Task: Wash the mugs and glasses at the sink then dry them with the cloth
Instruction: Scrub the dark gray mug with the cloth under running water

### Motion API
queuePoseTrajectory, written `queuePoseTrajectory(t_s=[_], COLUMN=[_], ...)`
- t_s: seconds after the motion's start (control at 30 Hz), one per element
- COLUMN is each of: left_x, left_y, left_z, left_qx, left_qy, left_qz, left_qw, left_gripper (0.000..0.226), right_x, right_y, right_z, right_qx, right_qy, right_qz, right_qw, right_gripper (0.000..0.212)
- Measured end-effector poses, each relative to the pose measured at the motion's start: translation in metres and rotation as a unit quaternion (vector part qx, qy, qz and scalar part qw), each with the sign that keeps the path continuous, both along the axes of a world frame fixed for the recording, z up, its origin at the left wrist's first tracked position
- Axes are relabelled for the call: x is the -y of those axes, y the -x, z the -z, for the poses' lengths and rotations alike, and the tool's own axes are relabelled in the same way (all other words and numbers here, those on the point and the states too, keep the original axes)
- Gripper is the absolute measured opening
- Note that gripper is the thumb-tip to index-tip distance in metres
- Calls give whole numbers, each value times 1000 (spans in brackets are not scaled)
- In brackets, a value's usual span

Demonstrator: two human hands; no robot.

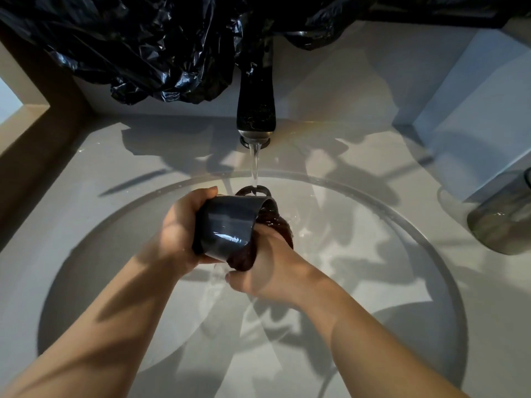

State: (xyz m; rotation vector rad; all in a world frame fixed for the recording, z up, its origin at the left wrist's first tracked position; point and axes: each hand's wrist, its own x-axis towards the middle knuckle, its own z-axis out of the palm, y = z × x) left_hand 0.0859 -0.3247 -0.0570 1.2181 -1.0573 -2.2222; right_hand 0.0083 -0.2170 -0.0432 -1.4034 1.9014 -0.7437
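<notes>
— Head view: where's the mug (227, 225)?
— Between my hands, just short of the tap's (255, 110) stream. My left hand (178, 231) grips its base. It lies sideways, mouth toward my right hand (270, 271), which clutches a dark cloth (275, 222) stuffed inside.
— Obstacles?
— I judge none. A glass (502, 219) waits on the worktop (115, 156), well right of my right hand.

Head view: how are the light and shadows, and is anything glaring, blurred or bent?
Head view: hard side light throws sharp-edged shadows across the sink; head view: glare streaks on the dark mug and the black plastic bag; head view: wide-angle bending toward the edges, where the glass at right looks soft and is cut off.
</notes>
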Motion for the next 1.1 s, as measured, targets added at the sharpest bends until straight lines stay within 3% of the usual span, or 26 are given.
queuePoseTrajectory(t_s=[0.13,0.2,0.23,0.27,0.33,0.37,0.4,0.47,0.53,0.57,0.6,0.67,0.73,0.77,0.87,0.93,1.0,1.07,1.1], left_x=[-5,-10,-11,-12,-13,-13,-14,-15,-16,-15,-16,-17,-17,-16,-9,-4,-2,-4,-5], left_y=[1,5,6,7,7,7,7,7,6,5,5,8,11,12,11,8,7,7,7], left_z=[-3,-4,-2,0,5,7,4,0,-6,-7,-7,-5,-2,0,1,2,5,3,2], left_qx=[-50,-69,-80,-86,-81,-84,-93,-107,-68,-53,-44,-28,-30,-39,-118,-161,-153,-115,-101], left_qy=[82,141,184,237,333,343,313,180,48,2,-28,-40,9,51,147,184,243,258,224], left_qz=[-21,-19,-21,-20,-1,14,31,81,115,111,95,55,24,12,-12,-4,16,46,74], left_qw=[995,987,979,968,939,936,944,974,990,992,994,997,999,998,982,970,958,958,967], left_gripper=[26,20,18,22,30,28,27,32,37,37,38,34,32,29,25,28,27,27,28], right_x=[1,-1,-3,-3,-5,-6,-5,-6,-8,-9,-8,-6,-4,-3,-5,-7,-6,-7,-7], right_y=[3,8,13,17,24,26,27,30,30,28,25,19,18,20,25,24,25,27,29], right_z=[0,-5,-8,-10,-11,-13,-11,-10,-9,-8,-5,-3,-6,-8,-12,-11,-12,-15,-17], right_qx=[50,217,346,478,650,667,651,538,335,236,162,124,230,337,655,743,758,709,673], right_qy=[1,-12,1,18,39,43,52,67,44,16,-14,-48,-32,-9,68,99,103,82,80], right_qz=[46,73,84,93,122,136,151,175,152,117,96,90,100,117,117,90,90,139,170], right_qw=[998,973,935,873,749,731,743,822,929,965,982,987,968,934,743,656,638,687,716], right_gripper=[49,53,50,46,43,44,45,36,30,29,31,37,44,47,45,57,64,41,26])
